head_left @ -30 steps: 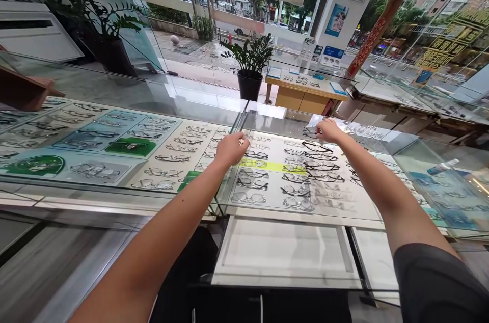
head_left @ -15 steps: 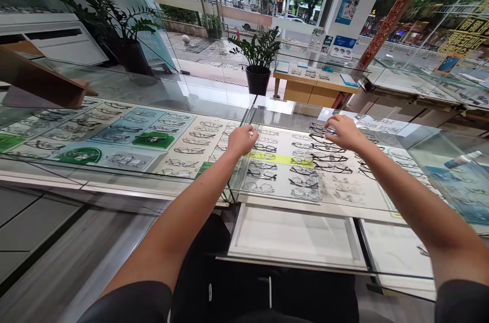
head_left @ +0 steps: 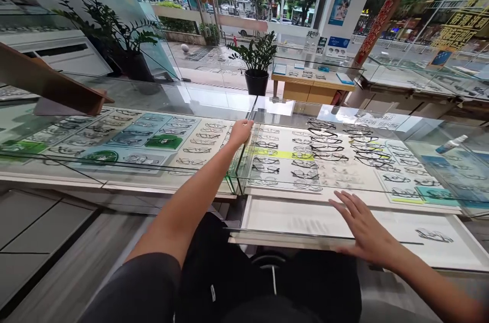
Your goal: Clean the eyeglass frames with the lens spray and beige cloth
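My left hand [head_left: 241, 132] is closed in a fist at the seam between two glass display cases; a small pale bit shows at its fingers, too small to name. My right hand [head_left: 361, 226] is open, fingers apart, above the front edge of a white pull-out drawer [head_left: 275, 213]; I cannot tell whether it touches. One pair of eyeglasses [head_left: 434, 235] lies at the drawer's right side. On the counter's glass top, dark eyeglass frames [head_left: 329, 142] lie in a column, with another column of frames [head_left: 369, 147] to their right.
Under the glass, rows of eyeglasses [head_left: 266, 164] lie on white boards. A spray bottle [head_left: 451, 144] lies at far right. A brown wooden stand [head_left: 72, 92] is at left. Beyond the counter are a potted plant [head_left: 255, 78] and a wooden display table [head_left: 305, 89].
My right hand has come down and toward me, from the dark frames on the counter to the drawer's front. My left hand stays near the seam. The view has shifted slightly.
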The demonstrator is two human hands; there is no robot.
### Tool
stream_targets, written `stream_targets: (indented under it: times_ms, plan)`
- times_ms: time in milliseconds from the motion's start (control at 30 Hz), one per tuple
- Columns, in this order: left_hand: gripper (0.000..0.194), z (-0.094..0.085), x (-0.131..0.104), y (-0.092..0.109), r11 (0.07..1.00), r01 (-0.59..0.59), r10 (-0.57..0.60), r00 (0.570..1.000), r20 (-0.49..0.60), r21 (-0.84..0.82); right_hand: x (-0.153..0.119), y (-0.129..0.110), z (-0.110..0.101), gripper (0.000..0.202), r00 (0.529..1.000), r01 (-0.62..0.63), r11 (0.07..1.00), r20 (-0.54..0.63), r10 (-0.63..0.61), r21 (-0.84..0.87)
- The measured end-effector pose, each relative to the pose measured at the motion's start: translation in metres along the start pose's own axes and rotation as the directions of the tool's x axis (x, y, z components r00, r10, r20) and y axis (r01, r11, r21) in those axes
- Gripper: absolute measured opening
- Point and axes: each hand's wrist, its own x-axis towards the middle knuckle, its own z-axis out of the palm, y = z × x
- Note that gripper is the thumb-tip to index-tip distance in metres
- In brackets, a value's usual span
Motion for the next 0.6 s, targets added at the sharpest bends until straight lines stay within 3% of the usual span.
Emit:
stream_targets:
  times_ms: [200,333,433,600]
  plan:
    - [0.030,-0.059,-0.018,-0.022,0.998,0.030,-0.027,0.998,-0.057,0.047,-0.004,0.004,0.014,0.111,0.987,-0.124,0.992,-0.105,0.120,-0.030]
    - [0.029,-0.091,-0.043,-0.045,0.943,0.008,0.038,0.991,-0.130,0.333,0.000,0.009,0.021,0.128,0.971,-0.175,0.984,-0.174,0.166,-0.036]
    - [0.034,-0.094,-0.056,-0.053,0.906,-0.069,0.148,0.976,-0.159,0.417,0.003,0.013,0.029,0.132,0.949,-0.240,0.970,-0.219,0.226,-0.042]
    - [0.045,-0.084,-0.060,-0.053,0.886,-0.197,0.282,0.947,-0.151,0.420,0.011,0.018,0.041,0.126,0.900,-0.333,0.941,-0.317,0.299,-0.058]
